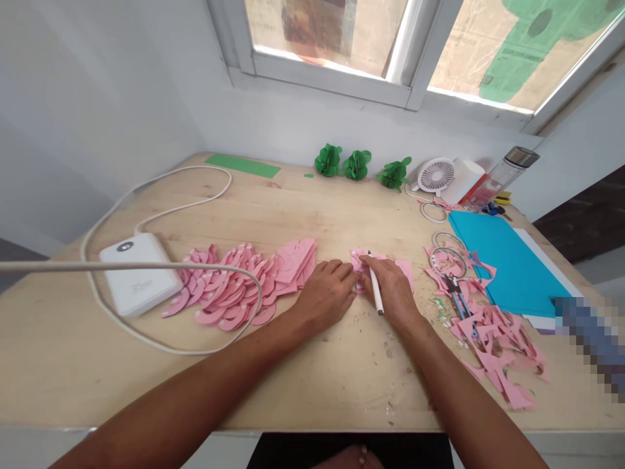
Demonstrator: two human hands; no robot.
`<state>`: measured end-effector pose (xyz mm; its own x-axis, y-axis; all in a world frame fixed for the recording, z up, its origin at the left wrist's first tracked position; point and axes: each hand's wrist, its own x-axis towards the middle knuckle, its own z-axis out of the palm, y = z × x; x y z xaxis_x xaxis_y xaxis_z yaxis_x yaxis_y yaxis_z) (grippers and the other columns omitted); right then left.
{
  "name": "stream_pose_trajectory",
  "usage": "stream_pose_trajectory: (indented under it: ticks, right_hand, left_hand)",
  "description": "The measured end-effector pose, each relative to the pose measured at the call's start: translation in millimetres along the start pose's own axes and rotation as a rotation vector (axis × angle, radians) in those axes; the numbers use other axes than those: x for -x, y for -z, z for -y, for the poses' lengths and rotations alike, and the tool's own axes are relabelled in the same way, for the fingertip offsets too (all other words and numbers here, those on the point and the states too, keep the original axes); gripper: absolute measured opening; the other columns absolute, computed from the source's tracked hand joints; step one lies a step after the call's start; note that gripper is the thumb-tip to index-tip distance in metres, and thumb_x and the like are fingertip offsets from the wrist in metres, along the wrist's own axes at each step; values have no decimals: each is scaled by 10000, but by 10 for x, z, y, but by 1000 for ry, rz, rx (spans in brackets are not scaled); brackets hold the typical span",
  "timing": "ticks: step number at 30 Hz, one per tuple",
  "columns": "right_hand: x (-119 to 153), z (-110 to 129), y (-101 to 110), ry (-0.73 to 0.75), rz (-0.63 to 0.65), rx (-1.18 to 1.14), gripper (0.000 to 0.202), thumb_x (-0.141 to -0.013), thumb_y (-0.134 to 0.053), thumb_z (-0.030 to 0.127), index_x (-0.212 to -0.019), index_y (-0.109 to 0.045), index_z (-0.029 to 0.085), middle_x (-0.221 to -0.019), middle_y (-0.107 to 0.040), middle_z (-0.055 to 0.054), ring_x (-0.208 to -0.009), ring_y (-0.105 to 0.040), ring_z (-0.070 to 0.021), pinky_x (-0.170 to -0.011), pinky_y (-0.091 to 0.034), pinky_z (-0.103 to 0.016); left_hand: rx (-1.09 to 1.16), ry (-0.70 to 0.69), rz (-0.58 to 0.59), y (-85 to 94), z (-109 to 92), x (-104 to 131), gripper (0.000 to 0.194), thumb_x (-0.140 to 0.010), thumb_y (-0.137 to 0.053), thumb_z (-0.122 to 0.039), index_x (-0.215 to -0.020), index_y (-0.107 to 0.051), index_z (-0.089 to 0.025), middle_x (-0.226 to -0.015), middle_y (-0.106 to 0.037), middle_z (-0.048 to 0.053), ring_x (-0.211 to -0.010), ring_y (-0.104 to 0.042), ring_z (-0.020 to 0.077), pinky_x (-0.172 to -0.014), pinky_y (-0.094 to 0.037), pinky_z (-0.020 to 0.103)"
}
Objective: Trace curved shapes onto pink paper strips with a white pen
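Note:
My right hand (389, 286) is closed around a white marker pen (375, 290), which slants across the fingers. Beneath it lies a piece of pink paper (404, 266), partly covered by the hand. My left hand (328, 292) rests palm down at the paper's left edge, its fingers extended and close together. Just left of that hand is a stack of pink paper squares (297, 257) with drawn lines. Beside the stack spreads a pile of curved pink paper cut-outs (239, 283). What the pen's writing end touches is hard to make out.
A white power bank (141, 273) and its looping cable (195, 352) occupy the left. Right of my hands lie scissors (461, 303), pink scraps (502, 352) and blue sheets (512, 267). Green paper flowers (357, 165), a small fan (436, 174) and a bottle (502, 179) stand behind.

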<state>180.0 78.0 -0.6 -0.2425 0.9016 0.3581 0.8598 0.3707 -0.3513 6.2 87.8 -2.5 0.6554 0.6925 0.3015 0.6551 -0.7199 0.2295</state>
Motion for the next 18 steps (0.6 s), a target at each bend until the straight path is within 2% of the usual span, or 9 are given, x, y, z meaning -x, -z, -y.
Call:
stream_pose_trajectory:
  ticks: [18]
  right_hand:
    - [1,-18,-14,9,3,2,333,-897,-489,184,-1208,-605,187,-1070,-693,-105,-985,-606,-242,-864,-480,-377]
  left_hand:
    - [-12,-7,-2,-4,1,-6,192,-883,-468,-197,-1036,-581,-164,-1075,-619,95,-1049,-526,245,-918,-426,426]
